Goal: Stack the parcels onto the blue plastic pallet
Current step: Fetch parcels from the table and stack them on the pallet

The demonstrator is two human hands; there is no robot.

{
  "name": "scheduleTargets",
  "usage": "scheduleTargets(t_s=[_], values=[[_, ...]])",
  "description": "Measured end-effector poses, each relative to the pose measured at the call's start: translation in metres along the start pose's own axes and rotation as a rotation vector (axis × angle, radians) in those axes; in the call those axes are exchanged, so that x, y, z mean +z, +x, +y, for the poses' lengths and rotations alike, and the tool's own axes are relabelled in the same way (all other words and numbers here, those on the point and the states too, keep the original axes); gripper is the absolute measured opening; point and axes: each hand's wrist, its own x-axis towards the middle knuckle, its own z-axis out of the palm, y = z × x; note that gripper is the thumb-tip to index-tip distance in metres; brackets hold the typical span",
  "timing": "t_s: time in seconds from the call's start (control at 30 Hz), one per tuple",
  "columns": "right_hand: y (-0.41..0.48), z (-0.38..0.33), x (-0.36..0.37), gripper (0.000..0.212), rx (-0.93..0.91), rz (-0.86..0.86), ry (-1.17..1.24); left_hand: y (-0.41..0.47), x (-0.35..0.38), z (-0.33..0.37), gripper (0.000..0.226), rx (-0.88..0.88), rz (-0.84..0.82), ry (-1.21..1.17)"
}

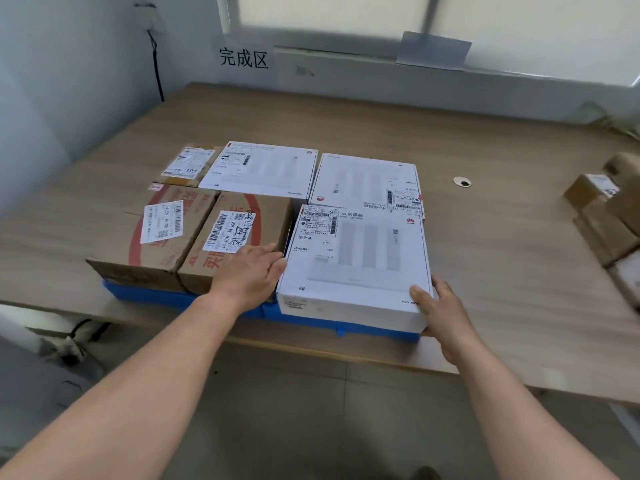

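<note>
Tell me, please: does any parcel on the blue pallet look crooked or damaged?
Slightly crooked: the front white box, between the left hand and right hand, is turned a little, leaving a wedge-shaped gap to the brown box beside it. No damage shows.

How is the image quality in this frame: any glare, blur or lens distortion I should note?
Head view: the window is blown out to white and lights the table evenly, with only soft shadows; wide-angle bending bows the table's edges; the near white parcel looks fairly sharp, while the brown parcels at the right edge are smeared.
</note>
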Motion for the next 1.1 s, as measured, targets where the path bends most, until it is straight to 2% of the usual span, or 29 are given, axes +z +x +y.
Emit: scheduleTargets(t_s=[0.1,0.2,0.43,0.63,0.93,1.1], values=[[0.002,0.002,0.009,0.033,-0.021,0.071,-0.098,-0.002,-0.003,-0.003,0.071,0.027,-0.104,0.102],[0.003,0.002,0.02,0.038,-0.021,0.124,-0.202,-0.003,-0.005,-0.005,0.087,0.059,-0.152,0.247],[0.015,0.002,0.024,0.052,-0.031,0.107,-0.331,0.0,0.002,-0.008,0.076,0.104,-0.069,0.336],[0.017,0.0,0.017,0.052,-0.062,0.088,-0.448,0.002,0.002,-0.006,0.075,0.111,-0.06,0.343],[0.016,0.003,0.011,0.051,-0.082,0.065,-0.505,0.001,-0.004,-0.006,0.073,0.132,-0.084,0.318],[0.022,0.003,0.005,0.058,-0.07,0.033,-0.448,0.007,-0.013,-0.001,0.079,0.121,-0.119,0.321]])
